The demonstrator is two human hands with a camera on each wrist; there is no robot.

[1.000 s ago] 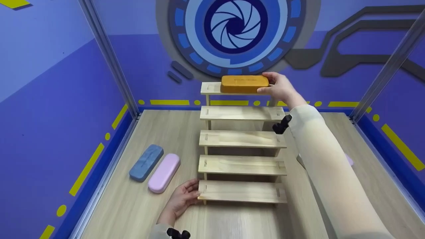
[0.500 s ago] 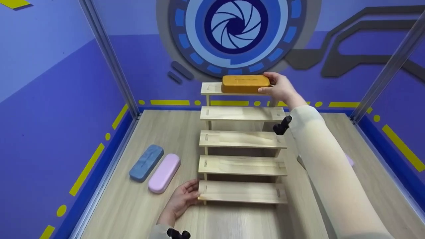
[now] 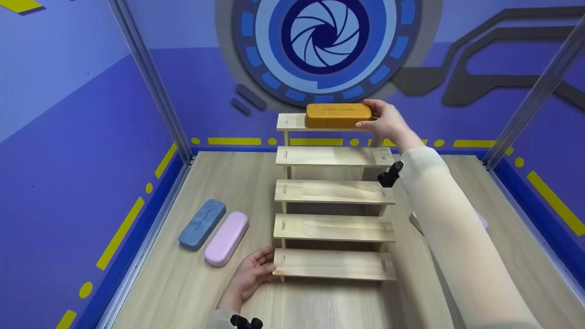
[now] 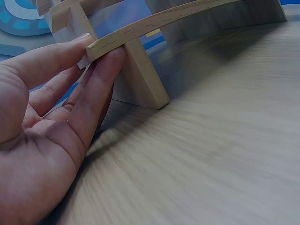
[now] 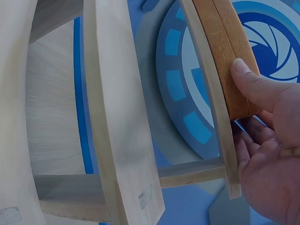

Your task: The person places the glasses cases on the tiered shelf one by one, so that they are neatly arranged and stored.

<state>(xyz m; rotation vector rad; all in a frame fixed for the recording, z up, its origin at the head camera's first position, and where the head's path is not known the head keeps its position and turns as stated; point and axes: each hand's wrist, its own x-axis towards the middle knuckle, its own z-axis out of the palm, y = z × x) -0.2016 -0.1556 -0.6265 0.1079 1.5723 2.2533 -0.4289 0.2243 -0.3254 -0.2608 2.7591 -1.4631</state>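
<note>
An orange-brown glasses case (image 3: 338,116) lies lengthwise on the top step of a wooden stepped display stand (image 3: 333,155), toward its right part. My right hand (image 3: 388,121) holds the case by its right end. In the right wrist view the thumb presses on the front of the glasses case (image 5: 227,51), while the other fingers are partly hidden behind it. Down at the stand's lowest step, my left hand (image 3: 251,274) pinches the left end. The left wrist view has the thumb above the step's board (image 4: 140,29) and fingers beneath it.
On the tabletop (image 3: 183,292) left of the stand lie a blue glasses case (image 3: 202,224) and a pink one (image 3: 226,238), side by side. My right sleeve (image 3: 457,237) mostly covers a lilac item (image 3: 482,220) and a greyish item (image 3: 416,223). Blue walls (image 3: 183,91) enclose the table.
The orange-brown case has shifted very slightly right on the top step, with my right hand on it. My left hand has stayed in place at the lowest step.
</note>
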